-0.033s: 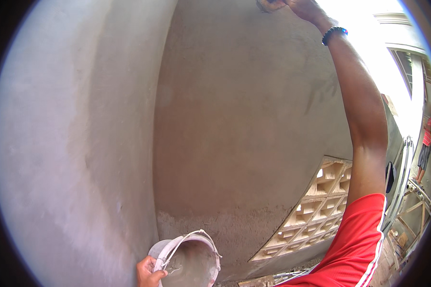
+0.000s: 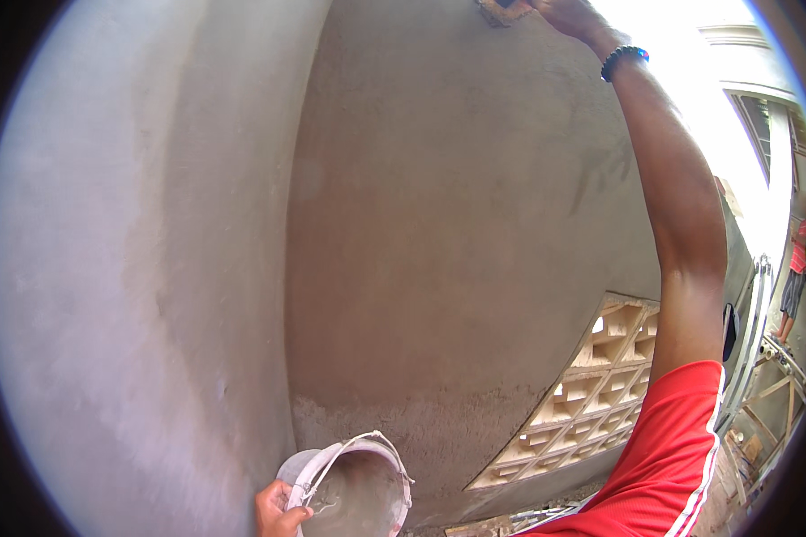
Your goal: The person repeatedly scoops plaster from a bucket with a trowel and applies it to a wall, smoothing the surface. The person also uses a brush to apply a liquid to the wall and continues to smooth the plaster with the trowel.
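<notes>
My left hand (image 2: 279,512) grips the rim of a pale plastic bucket (image 2: 306,465) at the lower middle. The bucket is tilted, and grey wet-looking cement mix shows inside. Its wire handle rests along the rim. High up, my right arm reaches to the top edge, where my right hand (image 2: 571,16) is closed on a brownish block-shaped pad (image 2: 507,12) held against the plastered wall (image 2: 439,197). The top of the pad and part of the hand are cut off. A dark beaded bracelet circles my right wrist.
Another grey wall (image 2: 152,268) meets this one at a corner on the left. Pale ventilation blocks (image 2: 582,394) fill an opening at lower right. Farther right, a person (image 2: 793,268) in a red top stands on wooden scaffolding (image 2: 775,394). Rubble and boards lie below.
The pad in my right hand has shifted and turned slightly at the top edge. My left hand and the bucket hold still.
</notes>
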Demonstrator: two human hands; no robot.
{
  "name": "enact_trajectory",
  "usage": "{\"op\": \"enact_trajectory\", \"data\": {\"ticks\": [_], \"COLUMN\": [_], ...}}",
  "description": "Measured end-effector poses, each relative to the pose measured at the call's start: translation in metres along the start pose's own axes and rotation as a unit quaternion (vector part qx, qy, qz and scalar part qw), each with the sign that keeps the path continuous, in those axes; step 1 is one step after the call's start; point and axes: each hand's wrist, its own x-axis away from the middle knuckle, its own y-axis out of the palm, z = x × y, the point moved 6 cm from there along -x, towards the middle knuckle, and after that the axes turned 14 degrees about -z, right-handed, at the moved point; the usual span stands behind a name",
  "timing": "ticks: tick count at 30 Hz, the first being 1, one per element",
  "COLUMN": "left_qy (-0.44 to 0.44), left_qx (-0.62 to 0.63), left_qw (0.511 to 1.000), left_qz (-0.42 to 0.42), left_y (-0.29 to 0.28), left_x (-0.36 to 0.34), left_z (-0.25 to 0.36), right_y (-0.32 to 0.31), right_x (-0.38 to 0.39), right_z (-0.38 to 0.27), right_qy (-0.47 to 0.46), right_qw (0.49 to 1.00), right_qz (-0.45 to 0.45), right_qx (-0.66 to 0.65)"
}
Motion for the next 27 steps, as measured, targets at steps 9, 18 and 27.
{"op": "enact_trajectory", "data": {"ticks": [9, 18, 27], "left_qy": [-0.013, -0.022, 0.012], "left_qx": [0.020, 0.014, 0.031], "left_qw": [1.000, 1.000, 0.999], "left_qz": [-0.010, -0.014, -0.024], "left_y": [0.002, -0.002, -0.003], "left_x": [-0.011, -0.011, -0.010], "left_z": [-0.003, 0.007, 0.004], "right_y": [-0.012, -0.038, 0.029], "right_x": [-0.015, -0.018, 0.019], "right_z": [0.002, 0.068, 0.015], "right_qy": [0.015, 0.097, 0.023], "right_qw": [1.000, 0.994, 0.998], "right_qz": [-0.008, 0.038, 0.053], "right_qx": [0.022, 0.014, -0.014]}}
